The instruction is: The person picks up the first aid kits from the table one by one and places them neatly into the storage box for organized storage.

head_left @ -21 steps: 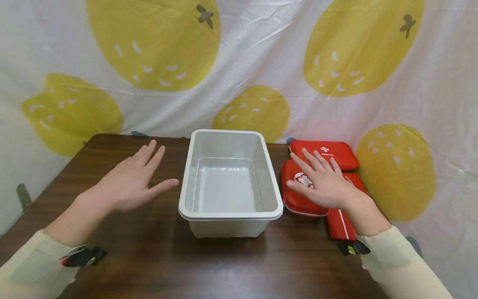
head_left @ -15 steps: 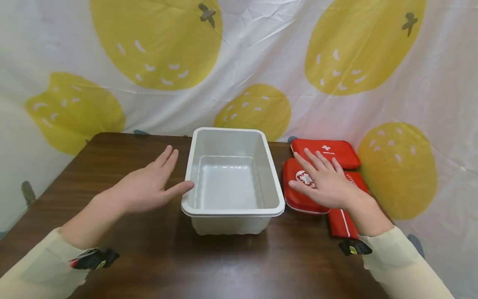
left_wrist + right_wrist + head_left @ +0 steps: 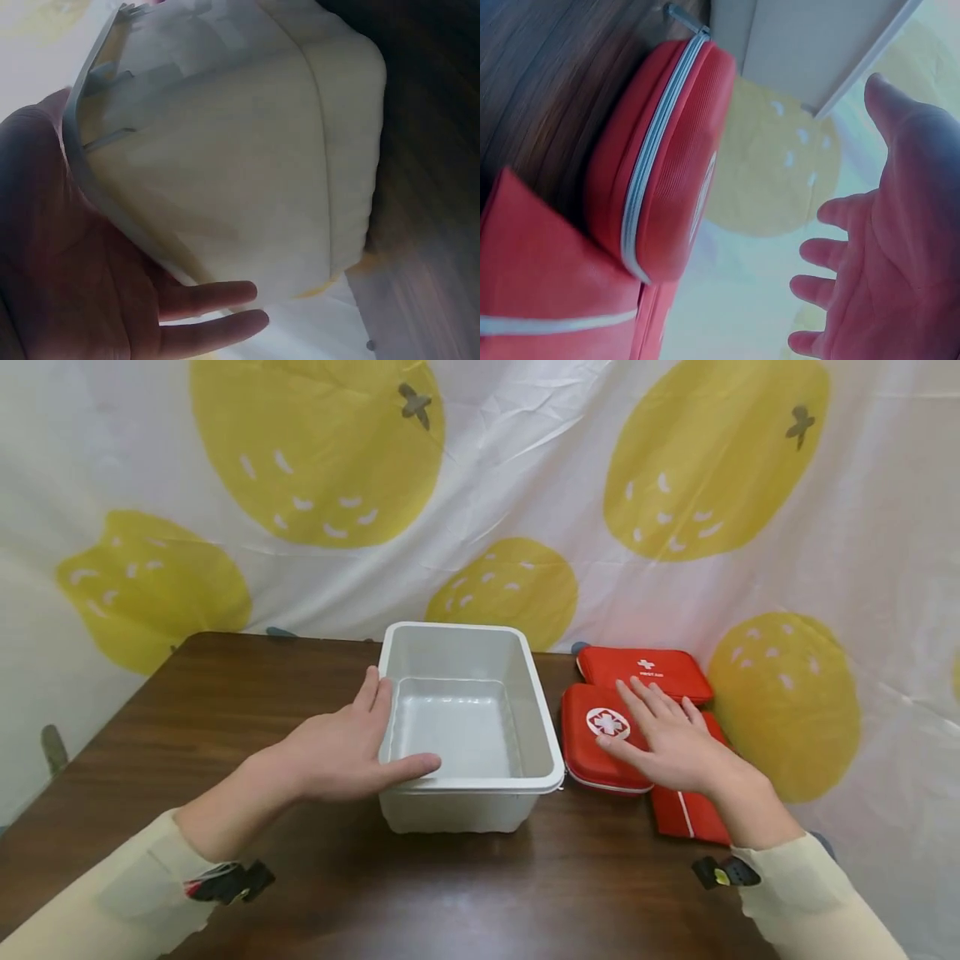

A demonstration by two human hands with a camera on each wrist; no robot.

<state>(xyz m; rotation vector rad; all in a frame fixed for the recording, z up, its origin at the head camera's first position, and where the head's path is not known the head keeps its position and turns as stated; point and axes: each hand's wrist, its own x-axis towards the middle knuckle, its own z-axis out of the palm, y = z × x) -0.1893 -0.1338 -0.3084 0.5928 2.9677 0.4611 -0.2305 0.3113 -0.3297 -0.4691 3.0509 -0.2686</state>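
Red, finely ridged and rounded, a zipped case with a white emblem (image 3: 592, 760) lies below and left of my right hand (image 3: 678, 750), which hovers nearest it, fingers extended, holding nothing. Off-white and deep, a rectangular plastic tub (image 3: 457, 814) stands just left of that case, its long axis running away from me. My left hand (image 3: 341, 756), also straight-fingered and gripping nothing, is at the tub's near-left rim; I cannot tell whether they touch.
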